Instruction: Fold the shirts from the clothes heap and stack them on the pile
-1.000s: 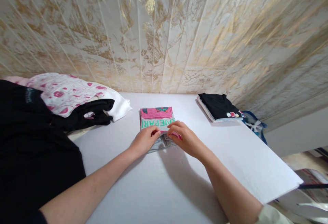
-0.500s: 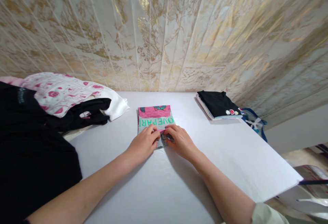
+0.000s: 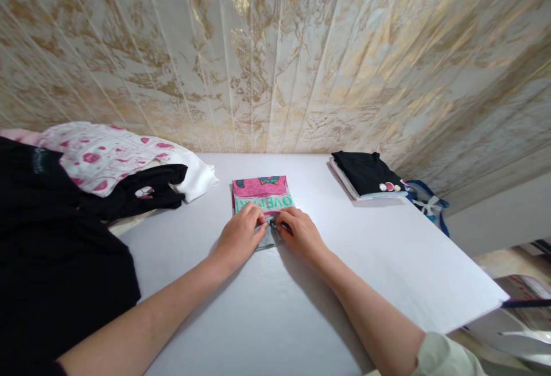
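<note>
A small folded garment, pink and grey with green lettering that reads upside down, lies in the middle of the white table. At its near left side my left hand pinches the grey cloth between thumb and fingers. My right hand grips the same part from the right, thumb and fingers closed on the fabric. A little grey cloth shows between the two hands and below them. The fingers partly cover the lettering and the near folds.
To the left lie loose clothes: a large black garment, a white one with pink prints and a smaller black one. A folded stack topped by a black shirt sits at the back right. Behind rises a gold-patterned wall.
Both hands stay at the near part of the garment. Their fingers have shifted slightly on the cloth, and my left hand's fingers now cover more of the lettering.
</note>
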The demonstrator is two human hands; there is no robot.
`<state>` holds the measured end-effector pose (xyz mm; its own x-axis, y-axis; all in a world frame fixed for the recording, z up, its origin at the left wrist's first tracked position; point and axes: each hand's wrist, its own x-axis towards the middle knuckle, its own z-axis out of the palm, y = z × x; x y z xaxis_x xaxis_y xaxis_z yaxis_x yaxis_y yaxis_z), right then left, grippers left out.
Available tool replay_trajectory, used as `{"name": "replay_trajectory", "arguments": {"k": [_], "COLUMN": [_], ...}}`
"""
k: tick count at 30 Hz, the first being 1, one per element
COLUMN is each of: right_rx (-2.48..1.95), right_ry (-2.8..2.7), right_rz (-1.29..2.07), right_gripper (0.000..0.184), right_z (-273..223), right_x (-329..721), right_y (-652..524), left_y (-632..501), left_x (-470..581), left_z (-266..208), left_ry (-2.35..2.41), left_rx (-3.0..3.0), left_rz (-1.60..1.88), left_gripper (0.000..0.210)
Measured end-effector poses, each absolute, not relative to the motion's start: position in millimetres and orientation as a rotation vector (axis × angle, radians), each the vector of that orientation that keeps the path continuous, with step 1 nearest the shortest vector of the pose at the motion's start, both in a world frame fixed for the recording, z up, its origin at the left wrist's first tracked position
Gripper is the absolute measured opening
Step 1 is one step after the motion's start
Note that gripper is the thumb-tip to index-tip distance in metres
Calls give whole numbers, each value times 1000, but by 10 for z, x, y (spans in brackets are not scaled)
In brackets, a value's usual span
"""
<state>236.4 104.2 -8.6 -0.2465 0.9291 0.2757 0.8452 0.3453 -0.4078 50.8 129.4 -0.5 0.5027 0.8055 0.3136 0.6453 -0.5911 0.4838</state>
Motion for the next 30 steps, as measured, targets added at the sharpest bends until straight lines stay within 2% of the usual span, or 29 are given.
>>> {"name": "replay_trajectory", "arguments": {"k": [5, 13, 17, 25, 30], "right_rx": [-1507, -1449, -1531, -1367, -1329], "right_ry": [-2140, -2192, -2169, -1831, -1807], "right_rz": [278, 340, 305, 438, 419], "right_gripper": [14, 21, 14, 8, 9], "right_z": [-51, -36, -57, 31, 10], "right_x": [2371, 2404, 2371, 2328, 2325], "right_y": [1033, 1017, 1035, 1054, 1070], "left_y": [1301, 1251, 1238, 1278, 1288], "left_x": [485, 495, 562, 510, 505], "left_z": [-47, 3, 19, 150, 131], "left_ry": [1087, 1208, 1280, 1353, 1332], "left_rx": [2466, 2632, 2761, 2521, 2490], "left_rz": [626, 518, 471, 849, 877], "left_gripper": [5, 9, 6, 4, 5]}}
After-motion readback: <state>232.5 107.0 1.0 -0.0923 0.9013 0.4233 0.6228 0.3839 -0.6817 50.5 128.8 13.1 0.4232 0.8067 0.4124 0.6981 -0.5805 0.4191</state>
